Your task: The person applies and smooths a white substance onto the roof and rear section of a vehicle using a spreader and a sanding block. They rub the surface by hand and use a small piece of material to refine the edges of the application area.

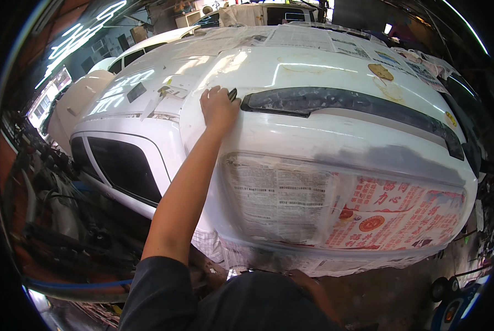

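My left hand (221, 109) reaches up onto the white roof of a vehicle, at its rear left corner. Its fingers are closed round a small dark flat piece (232, 94), whose exact kind I cannot make out. Just right of that hand begins a long dark, scuffed spoiler strip (335, 101) along the roof's rear edge. Below it, newspaper and red-printed paper cover the rear window (302, 201), with a grey patch (398, 163) above the paper. Low in the picture, my right forearm (316, 289) shows beside my dark shirt; the right hand's fingers are hidden.
More newspaper (299, 37) lies across the roof, with a brownish flat piece (380, 71) near the spoiler. Paper scraps (169, 92) stick to the roof's left side. A beige panel (84, 102) and dark clutter (65, 215) stand at left; a blue wheeled object (454, 309) is lower right.
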A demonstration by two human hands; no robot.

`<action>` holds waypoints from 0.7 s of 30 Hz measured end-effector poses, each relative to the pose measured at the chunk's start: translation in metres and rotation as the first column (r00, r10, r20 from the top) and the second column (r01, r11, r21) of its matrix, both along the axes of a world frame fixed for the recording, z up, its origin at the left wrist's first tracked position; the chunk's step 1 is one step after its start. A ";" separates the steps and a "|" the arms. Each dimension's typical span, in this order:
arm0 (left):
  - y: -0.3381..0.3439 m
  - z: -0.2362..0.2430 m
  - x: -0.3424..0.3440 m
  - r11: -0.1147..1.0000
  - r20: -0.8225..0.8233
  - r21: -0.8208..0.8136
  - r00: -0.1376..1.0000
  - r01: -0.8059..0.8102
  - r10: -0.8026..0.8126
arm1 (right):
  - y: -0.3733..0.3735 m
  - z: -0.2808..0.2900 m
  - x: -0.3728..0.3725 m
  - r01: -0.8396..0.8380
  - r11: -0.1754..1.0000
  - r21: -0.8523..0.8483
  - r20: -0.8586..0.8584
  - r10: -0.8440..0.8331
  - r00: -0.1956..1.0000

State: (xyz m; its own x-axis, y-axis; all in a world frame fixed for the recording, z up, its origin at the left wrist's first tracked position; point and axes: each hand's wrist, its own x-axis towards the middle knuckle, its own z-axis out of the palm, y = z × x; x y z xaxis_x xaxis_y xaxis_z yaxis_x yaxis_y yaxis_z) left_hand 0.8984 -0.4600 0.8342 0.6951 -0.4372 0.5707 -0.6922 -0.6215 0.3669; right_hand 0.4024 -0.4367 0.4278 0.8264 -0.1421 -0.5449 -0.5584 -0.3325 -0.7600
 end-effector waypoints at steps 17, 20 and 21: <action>0.076 -0.022 -0.106 0.817 -0.170 -0.539 0.923 0.206 -0.344 | -0.005 0.244 0.098 0.270 0.920 -0.284 0.605 -0.046 0.795; 0.099 -0.038 -0.175 0.788 -0.438 -0.587 0.747 0.184 -0.501 | 0.000 0.321 0.149 0.403 0.827 -0.393 0.816 0.111 0.567; 0.103 -0.044 -0.191 0.769 -0.468 -0.617 0.706 0.170 -0.532 | -0.001 0.335 0.165 0.449 0.774 -0.447 0.843 0.198 0.500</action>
State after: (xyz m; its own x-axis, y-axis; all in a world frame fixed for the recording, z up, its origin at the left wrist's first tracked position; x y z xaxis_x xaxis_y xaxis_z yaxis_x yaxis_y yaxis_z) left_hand 0.7076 -0.3567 0.7903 0.8089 -0.5023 0.3056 -0.3419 0.0209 0.9395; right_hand 0.5676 -0.4377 0.7629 0.7531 -0.2747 0.5979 0.1347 -0.8250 -0.5488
